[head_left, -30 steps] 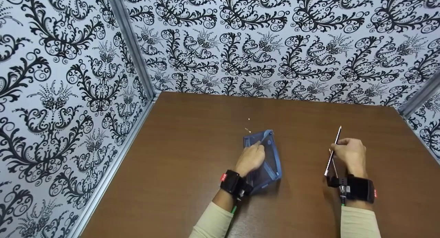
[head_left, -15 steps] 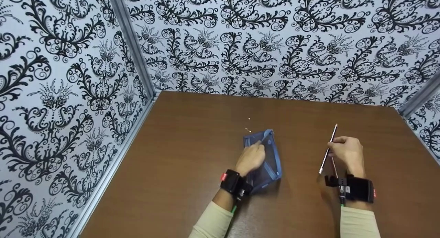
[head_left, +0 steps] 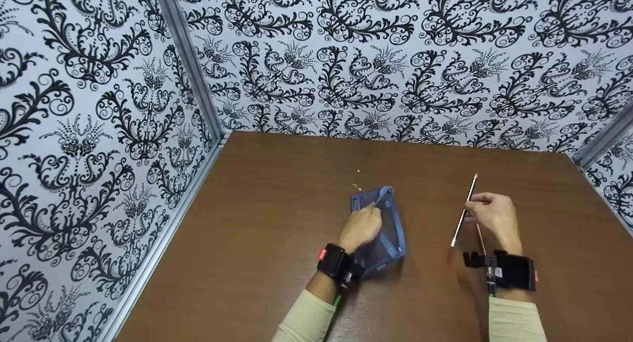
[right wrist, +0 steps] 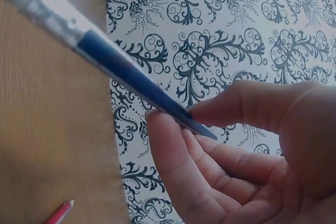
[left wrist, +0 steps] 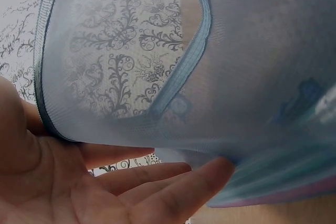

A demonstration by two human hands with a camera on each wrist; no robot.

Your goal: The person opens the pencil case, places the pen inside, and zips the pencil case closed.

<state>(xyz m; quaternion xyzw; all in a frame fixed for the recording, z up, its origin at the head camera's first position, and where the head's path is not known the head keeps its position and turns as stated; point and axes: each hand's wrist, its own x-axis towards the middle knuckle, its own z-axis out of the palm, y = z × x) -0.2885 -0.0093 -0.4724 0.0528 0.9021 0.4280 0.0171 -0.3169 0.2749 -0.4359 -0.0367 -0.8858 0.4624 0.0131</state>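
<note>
In the head view my left hand (head_left: 362, 229) grips a blue see-through mesh pouch (head_left: 393, 222) with a blue zip band, its fingers partly hidden by the pouch. Close up in the left wrist view, the mesh (left wrist: 131, 77) hangs over the fingers, and a teal and pink patch shows at lower right. To the right, my right hand (head_left: 497, 218) pinches a dark pencil (head_left: 459, 226) between thumb and fingertips, above the table. Its metal band and eraser end (right wrist: 50, 11) point away from the hand in the right wrist view. A red pencil (head_left: 481, 240) lies under the right hand.
The brown wooden table (head_left: 277, 223) meets patterned walls (head_left: 346, 60) at the back and left, with metal edging along them. Small white specks (head_left: 357, 187) lie just beyond the pouch. Each wrist wears a black camera mount (head_left: 514, 270).
My right hand has moved left and slightly away from me with the dark pencil, towards the pouch. The red pencil shows more clearly beneath it. The left hand and pouch have stayed still.
</note>
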